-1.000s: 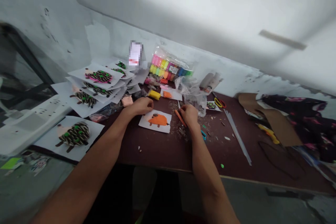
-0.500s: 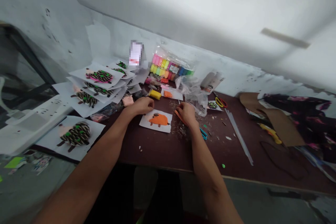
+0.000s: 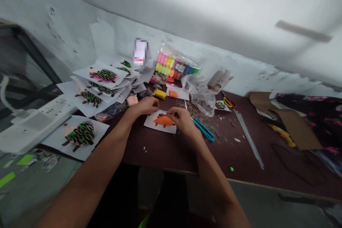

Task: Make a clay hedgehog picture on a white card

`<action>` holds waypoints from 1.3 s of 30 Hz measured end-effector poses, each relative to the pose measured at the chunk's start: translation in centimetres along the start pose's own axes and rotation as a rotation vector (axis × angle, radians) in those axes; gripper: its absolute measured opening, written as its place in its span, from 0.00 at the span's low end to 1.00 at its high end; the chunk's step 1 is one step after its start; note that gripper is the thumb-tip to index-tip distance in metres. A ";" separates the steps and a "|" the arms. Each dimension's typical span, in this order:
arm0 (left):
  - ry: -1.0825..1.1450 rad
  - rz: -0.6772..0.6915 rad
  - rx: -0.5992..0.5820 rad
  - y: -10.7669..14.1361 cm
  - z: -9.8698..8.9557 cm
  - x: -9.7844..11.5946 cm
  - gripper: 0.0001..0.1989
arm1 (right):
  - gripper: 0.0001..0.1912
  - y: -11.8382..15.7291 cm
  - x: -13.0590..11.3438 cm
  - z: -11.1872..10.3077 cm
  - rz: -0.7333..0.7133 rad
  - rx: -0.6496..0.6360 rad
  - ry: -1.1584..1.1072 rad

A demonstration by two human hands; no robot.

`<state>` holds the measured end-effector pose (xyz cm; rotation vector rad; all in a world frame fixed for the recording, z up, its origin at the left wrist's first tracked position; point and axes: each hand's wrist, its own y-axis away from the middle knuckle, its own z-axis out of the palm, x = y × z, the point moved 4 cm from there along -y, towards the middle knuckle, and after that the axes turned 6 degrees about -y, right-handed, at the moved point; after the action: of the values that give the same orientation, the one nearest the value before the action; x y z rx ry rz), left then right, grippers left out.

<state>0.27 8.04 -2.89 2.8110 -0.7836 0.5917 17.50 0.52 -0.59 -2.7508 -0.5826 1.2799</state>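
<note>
Orange figure (image 3: 165, 120) with a pale snout and dark feet lies flat on a small white card (image 3: 151, 125), directly below our right fingers, on the dark bench (image 3: 160, 151). A short dark striped piece (image 3: 161, 115) sits along its upper edge, just left of those fingertips. Our right hand (image 3: 184, 120) reaches over the card's right side, thumb and fingertips brought together at the figure's back; we cannot tell whether something small is pinched between them. Our left hand (image 3: 147, 105) is at the card's upper left edge, fingers curled in toward the thumb; we cannot tell whether they meet or hold anything.

Just right of our right fingers we see a blue tool (image 3: 204, 129), and beyond it loose striped pieces (image 3: 191, 109). Beyond both sets of fingers we have a yellow block (image 3: 159, 94), an orange lump (image 3: 173, 93) on white paper, a crumpled clear bag (image 3: 203, 102) and, against the wall, a pack of coloured blocks (image 3: 173, 67). Farther right of our right fingers are scissors (image 3: 230, 103) and pale clear sticks (image 3: 249, 139). Well left of our left fingers, we have overlapping sheets (image 3: 100, 82) bearing spiny striped figures, and, nearer us, one more such figure (image 3: 80, 134) on its own sheet.
</note>
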 end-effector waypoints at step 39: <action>0.013 -0.005 0.001 0.0 -0.1 0.0 0.09 | 0.09 0.5 -2.0 2.5 -0.014 -0.027 0.430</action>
<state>0.26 8.03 -2.79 2.8062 -0.7741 0.6094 14.63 -0.93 -0.87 -2.9025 -0.5776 0.6425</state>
